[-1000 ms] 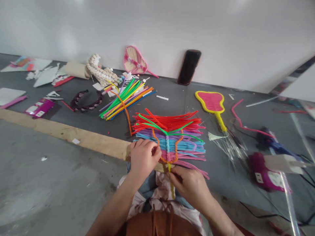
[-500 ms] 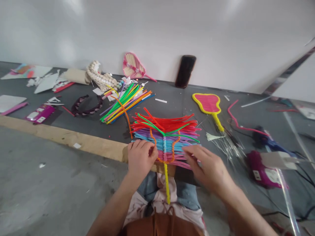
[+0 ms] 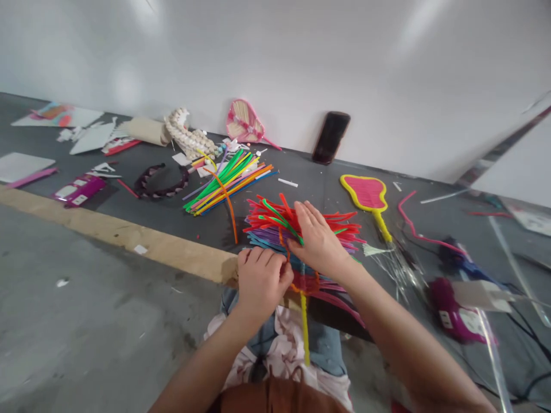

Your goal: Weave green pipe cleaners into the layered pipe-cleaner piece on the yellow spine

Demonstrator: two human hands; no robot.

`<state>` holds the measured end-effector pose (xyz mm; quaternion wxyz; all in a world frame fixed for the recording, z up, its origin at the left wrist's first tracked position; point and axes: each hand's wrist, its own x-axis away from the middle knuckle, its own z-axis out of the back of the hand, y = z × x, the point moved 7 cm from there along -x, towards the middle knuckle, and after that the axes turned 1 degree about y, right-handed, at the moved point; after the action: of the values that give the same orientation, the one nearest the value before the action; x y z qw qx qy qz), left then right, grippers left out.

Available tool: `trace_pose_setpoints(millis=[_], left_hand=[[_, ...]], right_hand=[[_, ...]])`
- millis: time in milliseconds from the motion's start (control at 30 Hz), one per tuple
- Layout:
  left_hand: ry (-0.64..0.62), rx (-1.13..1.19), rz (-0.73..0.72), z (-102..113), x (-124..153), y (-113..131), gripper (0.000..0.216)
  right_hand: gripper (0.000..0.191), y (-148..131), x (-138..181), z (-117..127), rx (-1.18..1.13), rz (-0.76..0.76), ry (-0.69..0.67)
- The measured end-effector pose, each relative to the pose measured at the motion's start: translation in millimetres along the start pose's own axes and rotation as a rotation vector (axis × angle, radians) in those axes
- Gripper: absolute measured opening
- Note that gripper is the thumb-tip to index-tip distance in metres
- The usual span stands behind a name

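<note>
A flat piece made of pipe cleaners [image 3: 350, 221] lies in front of me, in rows of red, purple, blue and pink. Its yellow stem [image 3: 305, 327] hangs past the table edge over my lap. Orange twisted pipe cleaners run along both sides of its middle. With fingers curled, my left hand [image 3: 262, 281] grips the piece's left edge, its thumb close to the left orange twist. My right hand [image 3: 321, 241] lies across the red rows and the green pipe cleaners [image 3: 279, 217], fingers stretched out. It covers much of the centre.
Loose pipe cleaners [image 3: 228, 186] lie in a bundle to the left, beside a braided headband [image 3: 161, 182]. A phone [image 3: 330, 137] and a pink leaf shape [image 3: 244, 121] lean on the wall. To the right are a yellow-rimmed pink paddle shape [image 3: 365, 192], clear strands and a purple box [image 3: 458, 312].
My right hand has moved from the piece's right edge up and left onto its red and green pipe cleaners. The left hand stays at the left edge. The camera view has shifted slightly.
</note>
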<state>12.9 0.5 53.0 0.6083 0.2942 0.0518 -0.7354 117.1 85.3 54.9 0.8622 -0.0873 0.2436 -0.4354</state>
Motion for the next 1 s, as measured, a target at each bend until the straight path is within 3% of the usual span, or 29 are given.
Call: trace_pose_setpoints(millis=[100, 233, 367, 533, 733, 867, 1000], left_hand=[[-0.015, 0.01, 0.021, -5, -1, 2, 0.01], [-0.004, 0.037, 0.042, -6, -7, 5, 0.012], [-0.008, 0.086, 0.054, -4, -14, 9, 0.013], [-0.023, 0.138, 0.031, -3, -17, 17, 0.026], [-0.025, 0.167, 0.019, -1, -19, 24, 0.029], [-0.017, 0.181, 0.009, 0, -18, 24, 0.03], [-0.011, 0.187, -0.01, 2, -19, 26, 0.031]], right_hand=[[0.077, 11, -6, -20, 0.006, -0.076, -0.072], [0.07, 23, -7, -28, -0.035, -0.109, -0.045], [0.056, 29, -9, -24, -0.101, -0.148, -0.019], [0.044, 41, -7, -17, -0.126, -0.329, -0.035], [0.042, 48, -4, -11, -0.17, -0.394, -0.025], [0.052, 48, -5, -12, -0.184, -0.441, -0.052], [0.046, 47, -8, -10, -0.128, -0.453, -0.088]])
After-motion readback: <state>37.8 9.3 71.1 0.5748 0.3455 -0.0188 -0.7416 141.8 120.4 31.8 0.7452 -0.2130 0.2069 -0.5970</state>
